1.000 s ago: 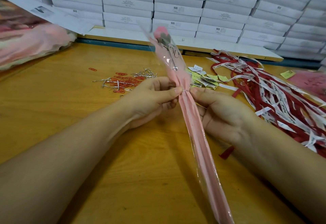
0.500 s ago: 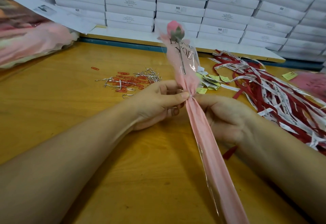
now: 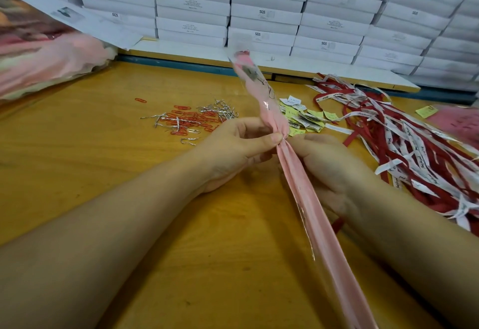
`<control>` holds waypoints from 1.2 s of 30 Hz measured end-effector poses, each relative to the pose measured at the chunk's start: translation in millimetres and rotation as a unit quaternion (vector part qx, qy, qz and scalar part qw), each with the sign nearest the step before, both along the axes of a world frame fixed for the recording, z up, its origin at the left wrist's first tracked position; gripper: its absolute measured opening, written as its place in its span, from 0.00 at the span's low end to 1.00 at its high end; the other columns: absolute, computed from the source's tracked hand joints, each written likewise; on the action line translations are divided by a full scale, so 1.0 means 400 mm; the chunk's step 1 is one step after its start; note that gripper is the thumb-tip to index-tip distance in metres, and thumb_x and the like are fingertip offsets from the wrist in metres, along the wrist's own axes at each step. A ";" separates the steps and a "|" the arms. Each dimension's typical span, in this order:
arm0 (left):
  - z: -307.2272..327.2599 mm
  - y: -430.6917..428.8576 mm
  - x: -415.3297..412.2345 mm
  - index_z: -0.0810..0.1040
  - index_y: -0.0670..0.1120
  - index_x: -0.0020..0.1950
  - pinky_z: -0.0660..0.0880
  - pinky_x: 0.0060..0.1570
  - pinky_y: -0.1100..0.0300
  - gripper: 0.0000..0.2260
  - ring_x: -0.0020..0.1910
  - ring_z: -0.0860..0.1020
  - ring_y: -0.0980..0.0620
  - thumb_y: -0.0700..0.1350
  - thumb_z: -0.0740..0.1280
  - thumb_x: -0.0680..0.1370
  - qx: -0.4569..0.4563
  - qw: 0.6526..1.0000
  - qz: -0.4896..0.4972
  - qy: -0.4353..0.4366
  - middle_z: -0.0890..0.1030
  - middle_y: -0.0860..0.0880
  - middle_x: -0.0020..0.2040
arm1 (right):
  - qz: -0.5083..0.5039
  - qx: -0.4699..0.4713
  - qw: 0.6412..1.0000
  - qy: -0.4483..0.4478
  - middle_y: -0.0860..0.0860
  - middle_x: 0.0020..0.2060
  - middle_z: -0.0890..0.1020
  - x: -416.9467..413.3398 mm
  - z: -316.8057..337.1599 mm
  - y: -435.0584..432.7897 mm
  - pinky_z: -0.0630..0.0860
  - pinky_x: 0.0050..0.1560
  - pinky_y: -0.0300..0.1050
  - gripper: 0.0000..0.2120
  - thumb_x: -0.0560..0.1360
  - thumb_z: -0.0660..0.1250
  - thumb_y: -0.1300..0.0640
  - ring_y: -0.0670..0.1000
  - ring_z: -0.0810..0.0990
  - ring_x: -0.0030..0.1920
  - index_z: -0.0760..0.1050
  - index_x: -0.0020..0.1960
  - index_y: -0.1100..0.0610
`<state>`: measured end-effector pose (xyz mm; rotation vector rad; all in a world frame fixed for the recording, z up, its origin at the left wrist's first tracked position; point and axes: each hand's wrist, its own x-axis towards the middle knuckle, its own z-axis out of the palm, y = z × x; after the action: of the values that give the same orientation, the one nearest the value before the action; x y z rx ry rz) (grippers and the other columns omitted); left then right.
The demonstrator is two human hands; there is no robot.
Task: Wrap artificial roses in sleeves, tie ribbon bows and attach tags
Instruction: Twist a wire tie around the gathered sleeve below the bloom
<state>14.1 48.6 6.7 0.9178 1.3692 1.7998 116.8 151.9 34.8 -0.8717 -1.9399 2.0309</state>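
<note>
— Sleeved rose (image 3: 263,95), slanting up between the two hands, tail end toward the person. Grip?
— Both pinch its gathered neck: left hand (image 3: 233,152), right hand (image 3: 334,173). Tags (image 3: 305,118) just beyond the right hand, ribbons (image 3: 414,147) to its right, paper clips (image 3: 191,121) beyond the left.

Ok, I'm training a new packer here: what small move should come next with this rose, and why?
Probably hold the gathered neck of the pink sleeve with the left hand alone and send the right hand to the red ribbons lying just right of it. Both hands pinch the gather now, and no bow shows on it.
</note>
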 end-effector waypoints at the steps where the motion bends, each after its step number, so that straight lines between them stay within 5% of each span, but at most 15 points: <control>1: 0.001 -0.001 -0.001 0.80 0.38 0.52 0.79 0.50 0.58 0.07 0.46 0.81 0.51 0.34 0.65 0.76 0.005 1.000 0.001 0.004 0.83 0.45 0.45 | -0.001 -0.002 1.000 0.017 0.54 0.28 0.81 0.001 0.002 -0.003 0.76 0.27 0.39 0.04 0.76 0.67 0.61 0.48 0.78 0.26 0.77 0.45 0.62; 5: 0.003 0.000 -0.007 0.79 0.35 0.52 0.77 0.44 0.61 0.07 0.36 0.78 0.53 0.34 0.64 0.76 0.004 0.999 0.027 0.031 0.81 0.44 0.41 | 0.011 -0.004 0.997 0.076 0.57 0.31 0.83 0.010 0.015 -0.007 0.79 0.30 0.41 0.06 0.80 0.60 0.62 0.51 0.82 0.30 0.75 0.51 0.64; 10: 0.002 -0.004 -0.012 0.80 0.37 0.49 0.77 0.38 0.67 0.05 0.36 0.78 0.55 0.35 0.66 0.76 -0.010 0.998 0.047 0.037 0.82 0.46 0.39 | 0.087 0.209 0.973 0.033 0.57 0.35 0.85 0.022 0.015 -0.022 0.82 0.38 0.48 0.08 0.75 0.69 0.59 0.51 0.83 0.33 0.76 0.49 0.64; 13: 0.000 -0.009 -0.018 0.81 0.39 0.47 0.77 0.38 0.67 0.04 0.35 0.77 0.55 0.36 0.68 0.74 -0.011 0.999 0.032 0.024 0.83 0.47 0.37 | 0.092 0.250 0.963 0.035 0.55 0.34 0.84 0.023 0.014 -0.028 0.81 0.36 0.43 0.06 0.78 0.65 0.62 0.48 0.82 0.31 0.76 0.49 0.64; 21: 0.006 -0.020 -0.029 0.80 0.37 0.52 0.78 0.38 0.68 0.16 0.37 0.82 0.55 0.36 0.70 0.65 -0.030 0.998 0.013 -0.059 0.84 0.44 0.41 | 0.073 0.225 0.970 0.055 0.52 0.30 0.81 0.017 0.003 -0.031 0.76 0.28 0.36 0.08 0.80 0.59 0.63 0.44 0.77 0.26 0.76 0.47 0.65; 30: 0.021 -0.012 -0.013 0.75 0.40 0.47 0.80 0.36 0.66 0.05 0.31 0.81 0.56 0.33 0.66 0.72 -0.039 0.986 0.034 -0.157 0.82 0.47 0.32 | 0.053 0.123 0.983 0.126 0.49 0.25 0.77 0.017 0.000 -0.046 0.70 0.25 0.36 0.09 0.81 0.58 0.63 0.44 0.71 0.23 0.76 0.46 0.59; 36: 0.021 -0.006 0.006 0.72 0.34 0.57 0.80 0.35 0.64 0.12 0.31 0.81 0.55 0.31 0.67 0.74 -0.073 0.992 0.089 -0.054 0.80 0.43 0.34 | 0.030 0.071 0.990 0.114 0.49 0.25 0.77 0.013 -0.012 -0.046 0.69 0.26 0.38 0.09 0.81 0.58 0.63 0.44 0.71 0.23 0.76 0.47 0.60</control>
<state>16.7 46.3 14.9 0.6299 1.5308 1.8239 122.0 133.7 30.0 -0.5288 -1.9742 1.9010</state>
